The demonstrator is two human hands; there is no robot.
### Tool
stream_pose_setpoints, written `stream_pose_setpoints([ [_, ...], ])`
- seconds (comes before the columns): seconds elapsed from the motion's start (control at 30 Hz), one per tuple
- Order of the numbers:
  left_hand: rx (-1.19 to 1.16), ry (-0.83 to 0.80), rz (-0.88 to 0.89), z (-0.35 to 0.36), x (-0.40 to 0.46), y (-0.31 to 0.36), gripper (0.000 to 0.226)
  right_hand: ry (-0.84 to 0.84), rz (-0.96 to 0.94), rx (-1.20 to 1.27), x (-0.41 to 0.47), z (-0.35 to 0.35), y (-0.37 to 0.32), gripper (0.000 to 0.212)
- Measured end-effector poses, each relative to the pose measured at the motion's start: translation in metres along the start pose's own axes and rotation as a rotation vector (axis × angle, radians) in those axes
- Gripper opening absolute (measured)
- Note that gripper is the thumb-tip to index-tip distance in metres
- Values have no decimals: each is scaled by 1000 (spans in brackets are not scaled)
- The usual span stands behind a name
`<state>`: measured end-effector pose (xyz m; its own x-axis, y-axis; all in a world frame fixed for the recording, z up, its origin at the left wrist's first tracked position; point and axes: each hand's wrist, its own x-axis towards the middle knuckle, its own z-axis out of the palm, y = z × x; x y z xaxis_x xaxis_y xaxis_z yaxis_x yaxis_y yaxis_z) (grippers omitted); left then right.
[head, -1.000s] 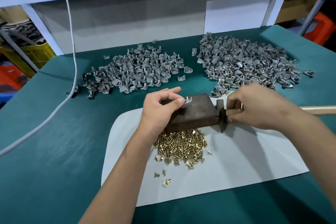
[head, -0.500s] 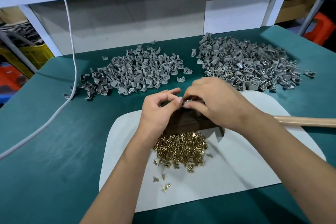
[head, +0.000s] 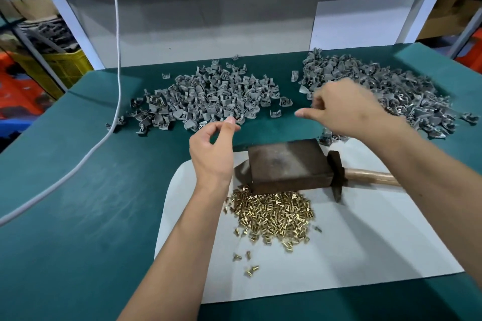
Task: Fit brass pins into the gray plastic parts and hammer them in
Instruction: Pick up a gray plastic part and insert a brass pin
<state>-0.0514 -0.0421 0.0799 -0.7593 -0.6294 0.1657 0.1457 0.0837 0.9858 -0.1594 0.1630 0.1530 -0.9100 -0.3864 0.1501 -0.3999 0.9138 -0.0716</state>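
Brass pins [head: 271,216] heaped on white mat [head: 365,247], nearest. Metal block [head: 287,164] just beyond; hammer [head: 339,174] at its 3 o'clock. Left hand [head: 212,150] above block's 9 o'clock edge, thumb and forefinger nearly touching, nothing visible between. Right hand [head: 347,109] blurred, fingers loosely curled, contents untellable. Gray plastic parts: left pile [head: 208,96] at 12 o'clock, right pile [head: 407,91] at 1 o'clock.

Bright, even light from above; soft shadows fall beneath the forearms onto the white sheet [head: 365,242] and green tabletop [head: 78,216]. The right hand [head: 347,109] is motion-blurred, the rest sharp. Wide-angle distortion bends the edges; brass pins [head: 273,216] glint faintly
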Motion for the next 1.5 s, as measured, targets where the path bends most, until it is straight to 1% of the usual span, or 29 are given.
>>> stream_pose_setpoints([
  [0.07, -9, 9, -10, -1, 0, 0, 27, -53, -115, 1, 19, 11, -15, 32],
  [0.1, -15, 10, -14, -1, 1, -1, 27, -77, -173, -22, 27, 17, -23, 25],
  [0.2, -54, 18, -26, -2, 3, -2, 24, -186, -302, -91, 46, 31, -37, 42],
  [0.23, -72, 26, -28, -4, 4, -3, 23, -217, -323, -101, 50, 33, -40, 43],
  [0.3, -97, 42, -31, -5, 7, -4, 22, -237, -328, -97, 56, 35, -44, 35],
  [0.37, -114, 53, -44, -7, 9, -5, 18, -202, -302, -30, 57, 33, -50, 20],
  [0.43, -161, 35, -76, -7, 9, -5, 9, -119, -284, 152, 52, 26, -58, 13],
  [0.47, -208, 6, -113, -7, 10, -4, 6, -74, -268, 286, 48, 24, -64, 14],
  [0.5, -278, -30, -169, -6, 10, -3, 7, -25, -266, 408, 42, 21, -71, 16],
  [0.57, -446, -86, -301, -5, 10, 0, 15, 73, -318, 537, 29, 19, -87, 20],
  [0.6, -518, -103, -346, -6, 10, 2, 17, 107, -355, 559, 22, 18, -94, 20],
  [0.67, -598, -117, -378, -8, 11, 3, 14, 140, -392, 583, 10, 18, -104, 20],
  [0.77, -620, -72, -392, -14, 12, 3, 13, 105, -419, 586, 1, 14, -109, 24],
  [0.83, -594, -29, -382, -16, 14, 4, 16, 101, -474, 496, -4, 9, -112, 29],
  [0.9, -572, 28, -353, -19, 16, 5, 19, 129, -553, 318, -14, 0, -115, 31],
  [0.93, -557, 67, -343, -21, 17, 5, 20, 87, -607, 287, -22, -6, -118, 29],
  [0.97, -548, 106, -342, -23, 19, 6, 21, -40, -677, 311, -32, -11, -121, 24],
  [1.03, -611, 164, -363, -26, 22, 7, 21, -447, -817, 344, -57, -15, -132, 19],
  [1.07, -653, 174, -375, -27, 23, 7, 21, -610, -863, 324, -69, -14, -138, 19],
  [1.1, -681, 171, -384, -27, 24, 7, 21, -706, -893, 302, -78, -12, -142, 22],
  [1.13, -692, 154, -394, -27, 25, 7, 22, -741, -915, 272, -84, -9, -144, 25],
  [1.2, -688, 98, -416, -27, 24, 6, 22, -751, -942, 205, -90, -5, -145, 31],
  [1.27, -682, 49, -440, -28, 23, 5, 22, -778, -925, 179, -95, -1, -144, 33],
  [1.37, -686, 18, -443, -27, 22, 5, 17, -784, -891, 189, -98, 4, -141, 25],
  [1.43, -676, 22, -433, -26, 22, 4, 19, -782, -865, 194, -96, 5, -138, 15],
  [1.5, -651, 16, -423, -25, 21, 5, 22, -759, -841, 153, -92, 5, -134, 11],
])
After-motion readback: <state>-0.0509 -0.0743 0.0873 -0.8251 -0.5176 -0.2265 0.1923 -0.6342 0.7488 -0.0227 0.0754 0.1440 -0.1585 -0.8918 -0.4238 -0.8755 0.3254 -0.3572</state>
